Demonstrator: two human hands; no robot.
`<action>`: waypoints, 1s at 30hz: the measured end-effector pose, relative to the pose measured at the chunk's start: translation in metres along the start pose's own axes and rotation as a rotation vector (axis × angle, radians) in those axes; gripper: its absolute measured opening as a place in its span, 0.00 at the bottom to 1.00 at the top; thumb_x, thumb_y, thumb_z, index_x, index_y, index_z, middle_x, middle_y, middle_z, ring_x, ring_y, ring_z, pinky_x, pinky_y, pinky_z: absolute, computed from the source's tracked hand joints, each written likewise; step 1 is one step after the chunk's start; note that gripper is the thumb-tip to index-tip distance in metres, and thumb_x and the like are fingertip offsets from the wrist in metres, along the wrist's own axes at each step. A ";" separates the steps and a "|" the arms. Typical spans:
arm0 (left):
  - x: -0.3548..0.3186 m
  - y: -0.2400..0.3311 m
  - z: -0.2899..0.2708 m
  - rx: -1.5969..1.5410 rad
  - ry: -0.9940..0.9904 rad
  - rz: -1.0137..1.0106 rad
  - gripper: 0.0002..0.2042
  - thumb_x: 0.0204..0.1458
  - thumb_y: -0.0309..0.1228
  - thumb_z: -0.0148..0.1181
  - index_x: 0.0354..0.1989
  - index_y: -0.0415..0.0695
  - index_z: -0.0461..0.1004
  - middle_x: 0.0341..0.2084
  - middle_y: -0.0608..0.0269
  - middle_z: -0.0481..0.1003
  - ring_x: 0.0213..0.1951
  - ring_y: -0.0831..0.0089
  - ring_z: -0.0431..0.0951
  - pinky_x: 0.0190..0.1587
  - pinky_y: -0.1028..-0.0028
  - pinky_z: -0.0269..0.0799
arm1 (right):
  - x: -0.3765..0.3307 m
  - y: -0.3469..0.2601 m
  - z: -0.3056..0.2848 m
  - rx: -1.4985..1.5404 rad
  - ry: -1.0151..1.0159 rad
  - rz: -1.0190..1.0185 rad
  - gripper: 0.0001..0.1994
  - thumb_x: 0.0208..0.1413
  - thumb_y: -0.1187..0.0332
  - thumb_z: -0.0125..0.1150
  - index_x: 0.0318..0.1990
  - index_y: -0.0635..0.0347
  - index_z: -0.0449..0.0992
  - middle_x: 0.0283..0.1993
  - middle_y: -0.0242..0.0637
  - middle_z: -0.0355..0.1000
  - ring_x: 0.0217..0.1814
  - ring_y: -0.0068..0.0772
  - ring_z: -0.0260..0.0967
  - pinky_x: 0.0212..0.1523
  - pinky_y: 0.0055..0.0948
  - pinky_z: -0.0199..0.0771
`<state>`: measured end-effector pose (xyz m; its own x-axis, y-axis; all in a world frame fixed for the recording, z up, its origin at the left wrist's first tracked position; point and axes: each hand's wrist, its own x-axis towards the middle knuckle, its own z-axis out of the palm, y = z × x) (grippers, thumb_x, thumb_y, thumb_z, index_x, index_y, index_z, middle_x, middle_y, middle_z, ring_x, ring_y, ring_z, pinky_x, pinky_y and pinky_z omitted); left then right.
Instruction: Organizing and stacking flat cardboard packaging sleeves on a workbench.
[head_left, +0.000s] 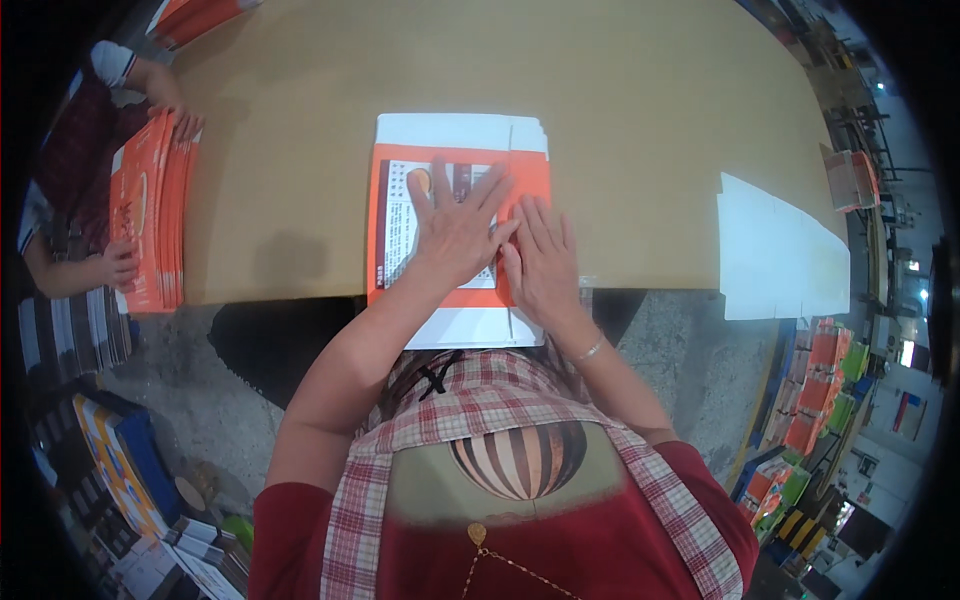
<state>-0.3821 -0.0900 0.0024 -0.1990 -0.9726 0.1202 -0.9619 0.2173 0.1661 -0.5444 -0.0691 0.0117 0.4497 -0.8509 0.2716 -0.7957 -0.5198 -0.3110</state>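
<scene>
Head view: a flat, unfolded orange-and-white printed cardboard carton blank (440,180) is lying on the brown board-covered worktop (640,120), near its front edge, with its lower white flap overhanging that edge toward the person. Both of the person's hands are pressing down on the orange middle panel of the blank.

The left hand (455,235) is lying palm down with its fingers (438,185) spread wide and straight, pointing away from the person; they are gripping nothing, and the blank is lying directly beneath them, with its white upper flap just beyond the fingertips. The right hand (540,265) is lying flat just beside the left, touching it at the thumb side, fingers (545,222) extended and held close together, also clasping nothing. This hand is resting near the blank's right edge, over a vertical fold line. A thin bracelet (590,350) is sitting on the right wrist.

To the right, well apart from the hands, a white flat cardboard sheet (780,255) is lying partly over the worktop's edge. At the left end of the worktop, another person's hands (150,190) are holding a stack of orange flat cartons (155,220) standing on edge. Coloured printed cartons (815,390) are standing stacked on the floor at the lower right, and further printed packs (120,470) are lying at the lower left.
</scene>
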 end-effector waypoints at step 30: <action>0.002 -0.034 -0.014 -0.804 0.236 -0.061 0.28 0.67 0.49 0.31 0.63 0.41 0.63 0.41 0.60 0.77 0.52 0.66 0.70 0.64 0.60 0.43 | -0.026 0.041 -0.155 1.412 0.312 0.602 0.37 0.44 0.81 0.46 0.68 0.73 0.55 0.72 0.51 0.54 0.73 0.39 0.55 0.67 0.33 0.67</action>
<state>-0.3472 -0.0985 0.0111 -0.0208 -0.9611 0.2753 -0.5254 0.2448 0.8149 -0.6518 -0.0569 0.1329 -0.0234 -0.9959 -0.0869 0.2691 0.0775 -0.9600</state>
